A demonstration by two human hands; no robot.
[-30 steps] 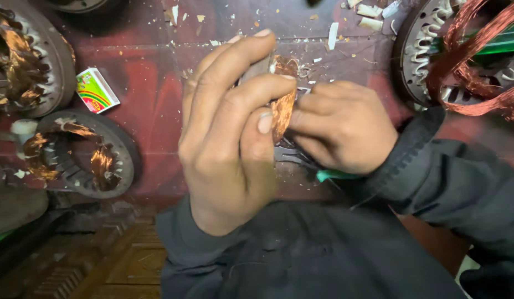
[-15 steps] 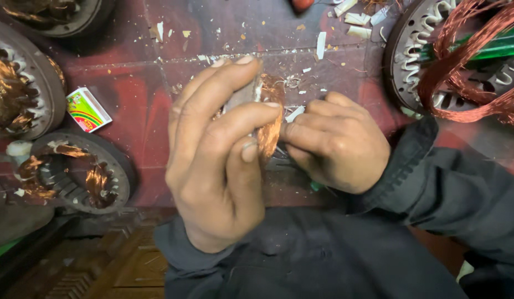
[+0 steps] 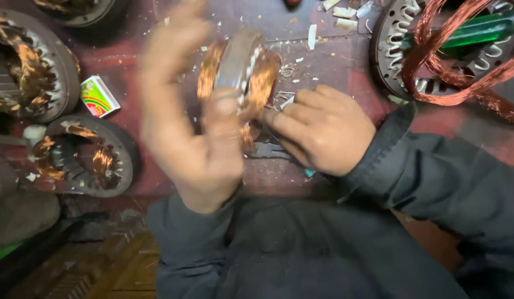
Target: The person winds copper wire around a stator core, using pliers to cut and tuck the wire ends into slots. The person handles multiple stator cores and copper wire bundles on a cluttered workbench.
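My left hand [image 3: 193, 133], blurred by motion, holds a round motor stator [image 3: 240, 72] with copper windings, thumb on its front rim and fingers spread behind it. My right hand [image 3: 323, 130] is a closed fist just right of the stator, gripping a small tool whose teal handle end [image 3: 309, 173] shows below the fist. The tool's tip is hidden against the stator's lower edge. Both arms wear dark sleeves.
Two more wound stators [image 3: 85, 155] [image 3: 24, 66] lie at the left beside a small colourful box [image 3: 99, 97]. At the top right sits a stripped stator [image 3: 401, 50] with loose copper wire [image 3: 456, 83] and a green-handled screwdriver [image 3: 478, 27]. White scraps [image 3: 312, 36] litter the red surface.
My left hand has opened its fingers and turned the stator, so its rim and windings now face the camera. My right hand has stayed against it.
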